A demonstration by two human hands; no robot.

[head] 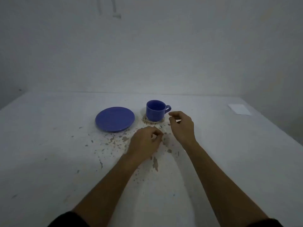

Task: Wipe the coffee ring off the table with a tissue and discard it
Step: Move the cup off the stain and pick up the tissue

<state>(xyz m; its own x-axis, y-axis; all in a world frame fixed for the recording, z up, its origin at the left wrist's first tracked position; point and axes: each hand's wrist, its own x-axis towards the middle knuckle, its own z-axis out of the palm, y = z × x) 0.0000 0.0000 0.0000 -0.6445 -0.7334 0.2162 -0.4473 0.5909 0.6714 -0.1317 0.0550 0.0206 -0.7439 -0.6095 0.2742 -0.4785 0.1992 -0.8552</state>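
The coffee ring [148, 120] lies on the table [49, 145] under and around the base of the blue cup [155, 110], so the cup probably has to be lifted off first, most easily by its handle on the right. The white tissue [239, 109] lies flat, well apart at the far right; likely thin, limp and easily torn, best pinched at an edge. Right hand [181, 126] hovers near the cup, fingers loosely curled, empty; left hand [145, 143] likewise. A blue saucer [114, 119] sits left. The table's white paint is chipped; a plain wall [147, 46] stands behind.
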